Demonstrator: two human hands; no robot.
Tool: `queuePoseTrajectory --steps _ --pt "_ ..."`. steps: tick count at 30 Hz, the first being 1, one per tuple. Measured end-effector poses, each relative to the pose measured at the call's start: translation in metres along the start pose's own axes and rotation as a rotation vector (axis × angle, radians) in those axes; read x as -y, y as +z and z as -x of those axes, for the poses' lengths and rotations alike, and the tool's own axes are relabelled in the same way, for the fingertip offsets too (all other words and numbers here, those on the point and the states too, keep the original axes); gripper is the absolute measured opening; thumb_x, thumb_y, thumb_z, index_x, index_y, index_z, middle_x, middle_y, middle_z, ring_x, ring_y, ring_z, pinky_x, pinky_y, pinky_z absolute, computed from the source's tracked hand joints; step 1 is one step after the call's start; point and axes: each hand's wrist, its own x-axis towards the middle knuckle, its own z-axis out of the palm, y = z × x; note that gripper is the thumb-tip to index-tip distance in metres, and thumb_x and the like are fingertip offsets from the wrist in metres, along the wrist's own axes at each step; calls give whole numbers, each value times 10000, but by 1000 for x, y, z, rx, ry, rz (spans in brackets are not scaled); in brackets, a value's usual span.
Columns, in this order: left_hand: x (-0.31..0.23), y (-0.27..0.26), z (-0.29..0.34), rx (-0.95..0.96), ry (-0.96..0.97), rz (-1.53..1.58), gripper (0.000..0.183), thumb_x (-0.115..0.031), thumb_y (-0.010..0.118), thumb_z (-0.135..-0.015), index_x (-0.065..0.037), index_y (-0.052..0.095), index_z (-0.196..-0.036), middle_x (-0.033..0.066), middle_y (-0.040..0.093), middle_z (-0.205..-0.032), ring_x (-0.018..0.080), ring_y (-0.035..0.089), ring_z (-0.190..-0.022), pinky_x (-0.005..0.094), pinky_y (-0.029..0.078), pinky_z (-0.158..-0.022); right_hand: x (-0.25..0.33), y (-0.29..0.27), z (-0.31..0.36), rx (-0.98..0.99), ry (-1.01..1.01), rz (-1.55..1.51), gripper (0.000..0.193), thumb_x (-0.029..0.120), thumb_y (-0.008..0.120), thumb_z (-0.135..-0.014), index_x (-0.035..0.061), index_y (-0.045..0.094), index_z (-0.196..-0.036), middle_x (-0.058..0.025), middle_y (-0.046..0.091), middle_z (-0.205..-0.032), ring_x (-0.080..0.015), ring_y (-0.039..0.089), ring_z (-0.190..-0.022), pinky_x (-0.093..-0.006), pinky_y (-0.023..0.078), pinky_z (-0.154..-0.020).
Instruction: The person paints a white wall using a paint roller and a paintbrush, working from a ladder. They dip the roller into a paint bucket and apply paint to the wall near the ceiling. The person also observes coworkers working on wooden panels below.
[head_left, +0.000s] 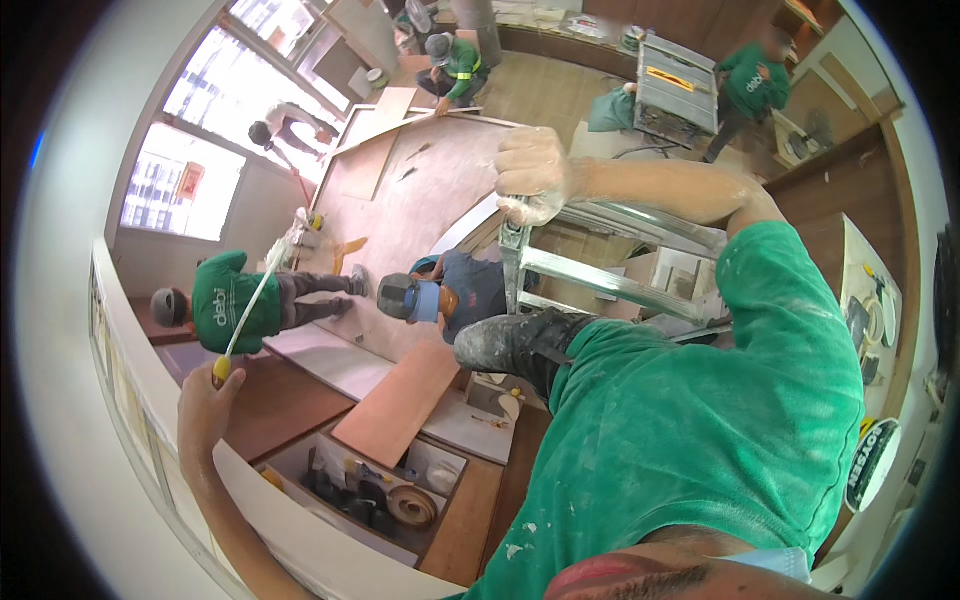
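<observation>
Now | left hand grip closed on long white tool, rising from fist | right hand grip clasps ladder top

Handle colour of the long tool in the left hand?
Yellow grip at the left hand, with a white shaft on the long tool; seen in the head view.

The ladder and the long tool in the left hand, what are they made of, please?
The ladder looks like bare metal, probably aluminium: silvery, shiny rails and rungs. The long tool has a thin pale shaft, metal or plastic, unclear, with a yellow grip end at the left hand. The right hand grips the ladder's top.
</observation>
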Motion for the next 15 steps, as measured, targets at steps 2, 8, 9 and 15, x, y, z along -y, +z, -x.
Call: queuePoseTrajectory --steps 2,8,9,15 --pt "-3 -6 -3 -5 34 -21 370 -290 683 -913 37 566 -784 208 508 -638 360 473 -586 468 369 -585 0 1 3 -32 -19 9 301 221 626 -776 111 449 -559 -47 348 -574 -242 406 -490 -401 299 -454" --pt "57 26 -7 -92 165 13 365 -268 712 -865 49 565 -761 188 515 -626 306 477 -578 461 370 -576 -3 9 1 -66 -38 1 365 237 662 -781 127 402 -549 -44 379 -590 -257 435 -523 -405 318 -462" --pt "60 25 -10 -106 160 13 327 -222 711 -840 51 554 -754 158 471 -586 257 459 -558 453 356 -557 0 6 -1 -38 -19 -1 373 241 680 -778 128 405 -554 -44 392 -598 -261 453 -543 -406 334 -477" --pt "10 -7 -3 121 102 -75 565 -455 600 -974 94 574 -846 354 532 -794 467 485 -719 538 410 -688 3 1 5 -16 16 7 388 259 688 -799 126 415 -558 -46 414 -608 -270 476 -569 -411 353 -500"
